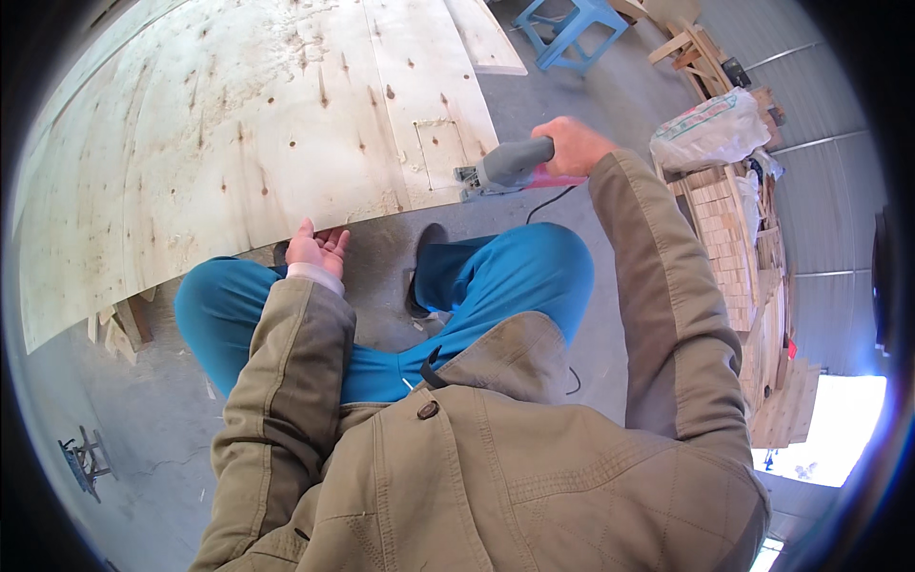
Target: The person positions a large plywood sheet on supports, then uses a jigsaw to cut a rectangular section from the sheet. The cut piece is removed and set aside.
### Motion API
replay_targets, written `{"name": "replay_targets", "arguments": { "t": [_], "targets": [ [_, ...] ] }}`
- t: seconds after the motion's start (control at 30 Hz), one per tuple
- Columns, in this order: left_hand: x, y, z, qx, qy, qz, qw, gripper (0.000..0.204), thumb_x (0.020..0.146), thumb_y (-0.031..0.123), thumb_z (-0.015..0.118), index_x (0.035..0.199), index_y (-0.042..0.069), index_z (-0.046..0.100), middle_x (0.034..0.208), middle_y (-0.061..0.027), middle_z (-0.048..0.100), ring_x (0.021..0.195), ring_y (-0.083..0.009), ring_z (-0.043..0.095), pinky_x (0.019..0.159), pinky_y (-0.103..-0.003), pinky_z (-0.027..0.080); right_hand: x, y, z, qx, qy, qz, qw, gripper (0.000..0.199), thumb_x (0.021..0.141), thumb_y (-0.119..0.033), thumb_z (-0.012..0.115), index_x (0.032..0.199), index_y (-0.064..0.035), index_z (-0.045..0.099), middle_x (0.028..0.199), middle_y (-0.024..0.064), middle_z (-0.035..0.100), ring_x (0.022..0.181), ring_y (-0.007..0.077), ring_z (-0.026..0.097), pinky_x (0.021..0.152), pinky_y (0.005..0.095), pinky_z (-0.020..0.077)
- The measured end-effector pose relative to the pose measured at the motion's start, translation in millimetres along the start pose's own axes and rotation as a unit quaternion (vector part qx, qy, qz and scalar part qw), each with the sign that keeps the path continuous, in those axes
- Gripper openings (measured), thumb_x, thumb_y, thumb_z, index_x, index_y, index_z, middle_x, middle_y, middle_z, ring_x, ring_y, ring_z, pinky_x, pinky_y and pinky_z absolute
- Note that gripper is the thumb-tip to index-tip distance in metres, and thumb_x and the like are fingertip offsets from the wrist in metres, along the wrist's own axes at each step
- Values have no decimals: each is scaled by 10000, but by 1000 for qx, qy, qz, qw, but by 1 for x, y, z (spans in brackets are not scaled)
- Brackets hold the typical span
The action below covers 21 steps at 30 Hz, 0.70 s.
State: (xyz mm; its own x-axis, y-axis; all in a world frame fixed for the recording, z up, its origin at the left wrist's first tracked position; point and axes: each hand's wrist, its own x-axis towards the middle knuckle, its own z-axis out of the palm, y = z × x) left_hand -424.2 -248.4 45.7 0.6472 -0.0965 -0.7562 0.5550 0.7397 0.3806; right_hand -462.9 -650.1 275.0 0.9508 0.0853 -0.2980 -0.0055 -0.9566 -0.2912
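Note:
A large plywood sheet (257, 124) with knots and sawdust lies in front of me. My right hand (572, 148) is wrapped around the rear handle of a grey and red jigsaw (512, 166). The jigsaw's front end is at the sheet's near right corner, beside a small outlined rectangle on the wood. Close to the sheet's near edge, my left hand (317, 250) is turned palm up with fingers apart and nothing in it. Its thumb points at the edge; whether it touches the wood, I cannot tell.
Behind the jigsaw, a dark cord (551, 204) trails down. My bent knees (534, 272) are just below the sheet. A blue plastic stool (572, 33) stands at the far right. Stacked wood blocks (720, 224) and a white sack (710, 131) line the right side. Wood scraps (132, 324) lie under the sheet's left.

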Motion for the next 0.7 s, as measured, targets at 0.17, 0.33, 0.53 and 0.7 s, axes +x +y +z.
{"name": "replay_targets", "arguments": {
  "t": [0.17,0.33,0.53,0.7],
  "targets": [
    [5,0,-7,40,13,15,999,286,1111,292,468,1255,70,576,1203,-129,673,1095,-300,655,899,-476,580,2,3,1,17,-22,22,999,199,686,-3,673,882,-34,681,794,189,681,758,380,644,687,451,492],
    [5,-5,-5,67,22,35,997,286,1112,273,470,1258,56,586,1161,-114,684,1032,-262,677,852,-418,595,1,6,2,20,-18,11,1000,174,699,-27,682,872,-37,671,805,190,688,771,387,650,686,454,490],
    [4,-3,-5,80,26,39,996,286,1109,267,485,1261,46,585,1153,-116,688,1029,-260,680,855,-404,603,-2,9,4,-14,-10,-11,1000,183,717,-85,717,894,-57,682,837,200,700,803,404,653,703,463,499],
    [7,-3,-6,75,23,31,996,279,1107,261,493,1257,47,593,1154,-115,688,1026,-258,681,849,-402,603,1,5,1,-24,-22,-16,999,198,720,-118,758,896,-65,685,842,187,701,830,391,669,711,464,502]
  ]
}}
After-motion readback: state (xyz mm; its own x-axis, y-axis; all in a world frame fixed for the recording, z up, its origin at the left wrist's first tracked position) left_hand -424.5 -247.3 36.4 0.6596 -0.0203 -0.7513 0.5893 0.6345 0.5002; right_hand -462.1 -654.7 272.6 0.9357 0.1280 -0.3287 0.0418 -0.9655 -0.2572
